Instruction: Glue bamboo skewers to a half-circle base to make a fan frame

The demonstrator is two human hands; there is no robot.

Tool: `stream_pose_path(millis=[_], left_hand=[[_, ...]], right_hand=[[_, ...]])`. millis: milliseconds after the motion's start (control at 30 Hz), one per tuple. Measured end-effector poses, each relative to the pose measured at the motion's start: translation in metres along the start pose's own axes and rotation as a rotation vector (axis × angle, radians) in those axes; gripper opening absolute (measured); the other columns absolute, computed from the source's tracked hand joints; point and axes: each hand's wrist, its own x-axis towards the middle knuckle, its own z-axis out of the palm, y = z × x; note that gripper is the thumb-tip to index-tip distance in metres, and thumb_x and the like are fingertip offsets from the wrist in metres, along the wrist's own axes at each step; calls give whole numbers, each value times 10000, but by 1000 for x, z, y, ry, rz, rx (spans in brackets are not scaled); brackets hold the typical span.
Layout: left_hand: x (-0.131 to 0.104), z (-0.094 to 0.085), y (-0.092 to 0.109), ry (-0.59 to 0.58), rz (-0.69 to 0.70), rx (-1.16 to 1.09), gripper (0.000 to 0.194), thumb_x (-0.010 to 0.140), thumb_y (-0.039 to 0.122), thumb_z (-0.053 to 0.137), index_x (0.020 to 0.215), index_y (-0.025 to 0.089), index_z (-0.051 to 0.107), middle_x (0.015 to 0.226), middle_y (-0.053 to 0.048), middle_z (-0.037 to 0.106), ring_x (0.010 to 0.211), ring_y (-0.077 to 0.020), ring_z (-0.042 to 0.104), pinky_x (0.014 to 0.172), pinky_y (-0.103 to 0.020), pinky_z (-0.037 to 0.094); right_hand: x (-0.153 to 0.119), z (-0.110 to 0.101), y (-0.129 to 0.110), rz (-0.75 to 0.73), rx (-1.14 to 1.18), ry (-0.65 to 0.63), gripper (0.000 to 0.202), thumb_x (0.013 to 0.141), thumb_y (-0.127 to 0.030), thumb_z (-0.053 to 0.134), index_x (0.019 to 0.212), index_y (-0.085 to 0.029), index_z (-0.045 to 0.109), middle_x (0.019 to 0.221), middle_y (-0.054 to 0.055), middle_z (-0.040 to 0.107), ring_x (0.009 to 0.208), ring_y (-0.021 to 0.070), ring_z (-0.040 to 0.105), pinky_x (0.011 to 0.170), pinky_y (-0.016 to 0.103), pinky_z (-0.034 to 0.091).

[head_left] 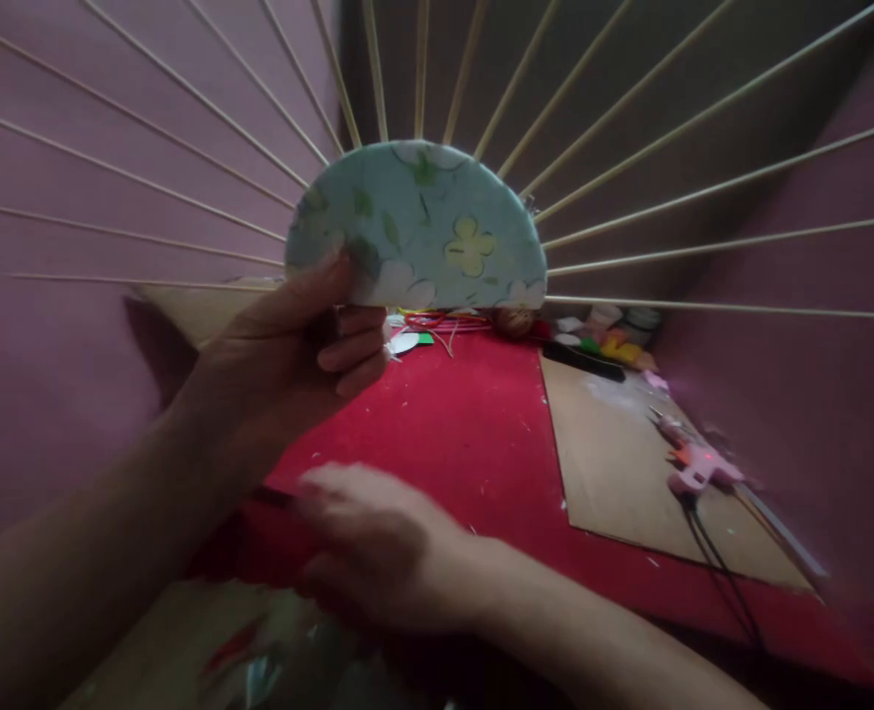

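Note:
Raised in front of me is a half-round piece covered in pale blue floral fabric (422,227), with several thin wooden sticks (592,59) fanning out from its curved edge. My left hand (296,325) pinches its lower left corner, thumb on the front and fingers curled behind. The straight edge faces down and the sticks spread up and to both sides. Lower down, my right hand (385,542) is over the near edge of the red table, apart from the fan-shaped piece. Motion blurs its fingers, so I cannot tell if they hold anything.
A red-covered table (452,424) lies below, with small white scraps on it. On its right is a cardboard sheet (621,473) with a pink glue gun (703,468) and its black cord. Colourful craft bits (615,345) lie at the back. Pink walls (799,375) stand at both sides.

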Motion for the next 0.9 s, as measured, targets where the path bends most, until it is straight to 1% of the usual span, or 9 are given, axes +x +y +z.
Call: stream_pose_path(millis=[100,200,267,333,400,533,633,733,900], left_hand=[[3,-2,-10,-57,-31,-23,350,957,157,352,646,137,510,579,25,363,396,-27,319,387,-138,328],[8,-5,-19,-81,-60,-48,290,941,148,392,682,137,524,580,25,403,399,-31,341,394,-149,351],[14,-6,-26,-77,-72,-63,269,934,140,402,695,136,527,579,27,419,396,-31,348,390,-152,353],[20,-5,-33,-85,-90,-71,264,926,128,405,692,135,527,573,28,427,385,-34,350,376,-155,346],[25,-4,-42,-102,-121,-76,240,907,141,451,679,141,525,565,33,428,373,-37,352,357,-157,333],[30,2,-66,-110,-180,-93,197,791,197,659,670,164,507,545,53,430,359,-40,359,333,-154,310],[32,7,-87,-90,-248,-94,256,711,218,740,676,173,490,510,73,425,355,-37,343,331,-147,301],[37,9,-106,-61,-281,-42,288,679,264,766,691,169,495,499,83,434,348,-23,306,328,-142,280],[46,0,-121,-66,-313,128,262,654,230,772,646,142,525,455,83,417,345,-17,303,346,-148,263]], right_hand=[[-47,-33,36,388,-268,31,609,888,-367,489,1383,-18,428,1491,222,334,1415,340,224,1148,504,229],[-92,-40,50,716,-468,8,744,826,-416,570,1390,36,391,1485,276,282,1404,424,151,1136,595,168],[-117,-35,41,761,-414,-35,751,797,-441,598,1368,21,438,1477,276,277,1386,456,159,1111,633,193],[-134,-33,24,657,-221,-70,758,762,-467,638,1390,-88,447,1486,209,303,1383,452,184,1064,654,287],[-141,-40,10,512,60,-74,635,818,-449,587,1400,-239,445,1424,124,460,1328,368,396,1022,574,413],[-117,-70,25,643,453,431,435,823,-411,601,1231,-259,603,1218,119,654,1104,275,623,955,501,485],[-78,-91,59,568,918,658,429,708,-333,726,1113,-229,627,1062,77,703,851,187,683,779,358,559],[-43,-101,84,333,1171,765,276,674,-249,746,932,-196,662,953,32,704,816,148,658,694,255,542],[-19,-100,104,332,1439,804,211,678,-231,740,861,-167,657,791,3,713,678,147,657,599,258,564]])
